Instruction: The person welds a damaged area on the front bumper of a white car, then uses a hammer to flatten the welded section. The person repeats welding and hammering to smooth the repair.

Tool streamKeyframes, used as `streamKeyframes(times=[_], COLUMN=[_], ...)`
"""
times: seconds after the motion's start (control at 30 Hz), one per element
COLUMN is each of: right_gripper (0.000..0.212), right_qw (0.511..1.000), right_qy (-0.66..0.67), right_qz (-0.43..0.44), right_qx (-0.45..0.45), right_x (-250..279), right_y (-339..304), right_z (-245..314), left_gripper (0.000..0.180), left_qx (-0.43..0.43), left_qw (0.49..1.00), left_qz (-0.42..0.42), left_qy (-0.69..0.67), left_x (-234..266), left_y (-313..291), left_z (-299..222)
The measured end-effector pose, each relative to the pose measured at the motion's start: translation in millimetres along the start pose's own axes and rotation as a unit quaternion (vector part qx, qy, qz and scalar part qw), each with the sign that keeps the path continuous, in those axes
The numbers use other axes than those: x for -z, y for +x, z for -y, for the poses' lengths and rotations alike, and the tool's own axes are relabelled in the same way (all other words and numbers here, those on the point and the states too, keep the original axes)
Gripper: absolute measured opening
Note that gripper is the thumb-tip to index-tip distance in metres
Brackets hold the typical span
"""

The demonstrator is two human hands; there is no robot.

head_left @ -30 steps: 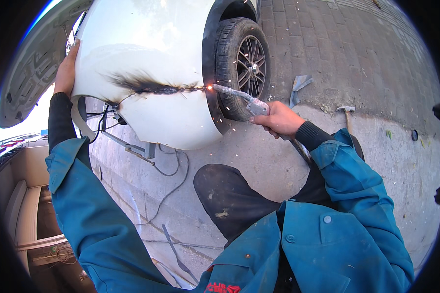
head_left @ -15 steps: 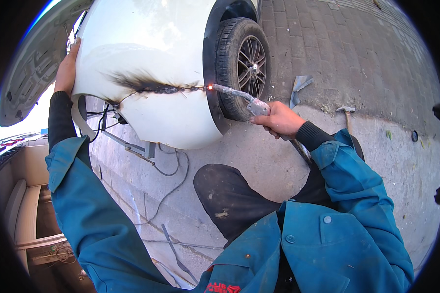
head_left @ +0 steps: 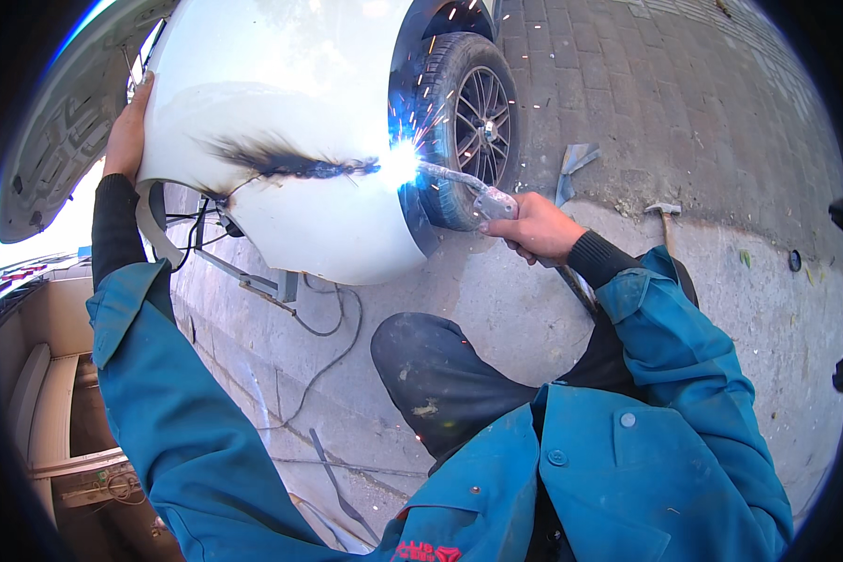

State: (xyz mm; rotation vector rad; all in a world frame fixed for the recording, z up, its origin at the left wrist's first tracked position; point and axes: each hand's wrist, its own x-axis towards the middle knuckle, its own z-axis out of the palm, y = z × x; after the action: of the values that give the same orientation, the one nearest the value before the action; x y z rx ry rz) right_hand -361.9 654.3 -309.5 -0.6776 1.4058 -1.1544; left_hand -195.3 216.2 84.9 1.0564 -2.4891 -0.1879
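My right hand [head_left: 539, 228] is closed round the handle of a welding torch [head_left: 494, 203]. A blinding blue-white arc [head_left: 401, 164] burns at the torch's tip, against the wheel-arch edge of a white car fender [head_left: 318, 225], and orange sparks fly from it. A seam [head_left: 328, 170] runs left from the glare, with black soot fanned above it. Reaching up at the left, my left hand [head_left: 129, 136] grips the fender's edge near the raised hood [head_left: 66, 117]; part of its fingers is hidden. The glare covers the exact spot where tip and metal meet.
The car's wheel [head_left: 482, 126] stands just right of the arc. A hammer [head_left: 665, 217] and a bent metal scrap [head_left: 579, 169] lie on the ground at right. Below the fender, a cable [head_left: 332, 361] curls over the concrete, near a thin dark strip [head_left: 337, 482].
The small red glow at the torch tip has become a bright arc with flying sparks. Both hands keep nearly the same places.
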Motion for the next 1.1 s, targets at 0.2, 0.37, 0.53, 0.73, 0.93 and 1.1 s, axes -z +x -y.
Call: streamKeyframes(times=[0.2,0.37,0.53,0.73,0.93,1.1], right_gripper=[0.034,0.035,0.035,0.035,0.034,0.034], right_qw=[1.0,1.0,1.0,1.0,1.0,1.0], right_qy=[0.002,-0.002,-0.001,-0.01,-0.002,-0.004], right_qz=[0.006,0.006,0.005,0.002,0.006,0.006], right_qx=[-0.01,-0.01,-0.01,-0.01,-0.008,-0.006], right_x=[1.4,2.0,1.9,1.4,1.4,1.3], right_y=[1.2,1.3,0.8,0.8,-0.6,-0.3], right_z=[0.0,0.0,0.0,1.2,2.1,1.4], left_gripper=[0.103,0.104,0.105,0.105,0.104,0.102], left_qx=[0.038,0.042,0.038,0.051,0.034,-0.021], left_qw=[0.999,0.999,0.999,0.999,0.999,0.999], left_qz=[0.017,0.018,0.017,0.015,0.008,0.0], left_qy=[-0.006,-0.007,-0.021,-0.005,0.007,0.027], left_x=[1.1,1.3,1.0,1.6,1.0,-0.3], left_y=[-0.2,-1.1,-2.0,-2.8,-2.4,-2.8], left_z=[-3.1,-3.4,-4.6,-6.7,-5.3,-3.3])
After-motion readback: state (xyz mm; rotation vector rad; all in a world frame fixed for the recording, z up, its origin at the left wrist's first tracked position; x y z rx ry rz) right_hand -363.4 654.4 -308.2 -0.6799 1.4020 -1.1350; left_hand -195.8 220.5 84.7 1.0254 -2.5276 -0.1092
